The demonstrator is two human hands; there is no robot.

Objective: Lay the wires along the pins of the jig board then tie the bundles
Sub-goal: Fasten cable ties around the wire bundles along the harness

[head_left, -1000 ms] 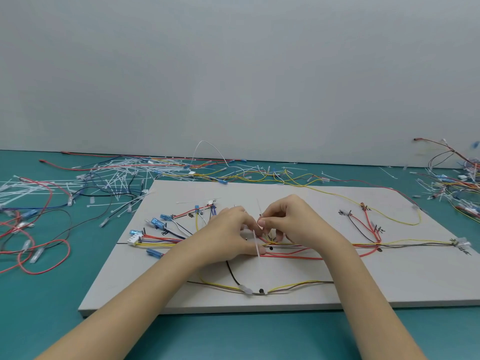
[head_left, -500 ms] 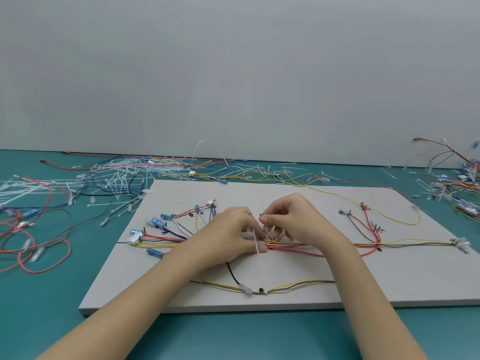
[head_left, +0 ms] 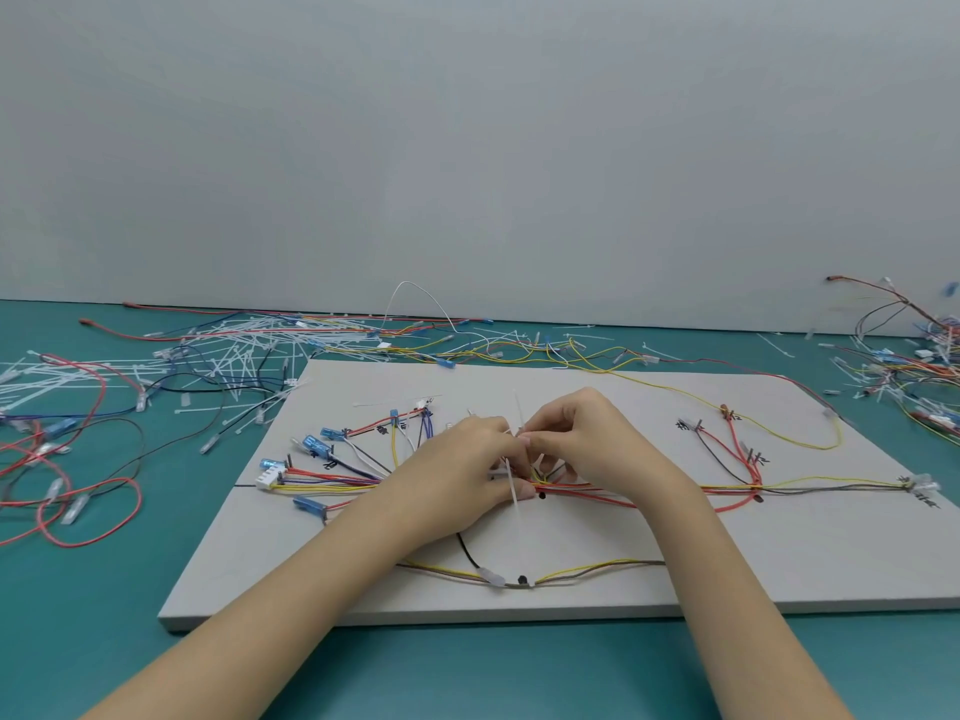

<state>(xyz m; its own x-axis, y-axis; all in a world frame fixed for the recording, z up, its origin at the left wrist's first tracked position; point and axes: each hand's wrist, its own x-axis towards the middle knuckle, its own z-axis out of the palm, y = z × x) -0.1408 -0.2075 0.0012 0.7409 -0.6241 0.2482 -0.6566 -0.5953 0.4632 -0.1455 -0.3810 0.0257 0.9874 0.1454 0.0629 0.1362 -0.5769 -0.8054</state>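
teal table [head_left: 78, 641]; multicoloured wires [head_left: 332, 483] fanned across grey jig board [head_left: 779, 563].

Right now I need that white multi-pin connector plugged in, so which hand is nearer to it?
Left. The left hand works just right of the white connector, along its wire bundle; the right hand is beyond it, farther right.

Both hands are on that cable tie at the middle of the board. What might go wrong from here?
1. The cable tie may cinch off-position: the left hand and right hand hide the wire bundle there.
2. The forearms lie over the lower yellow wire; withdrawing might drag it.
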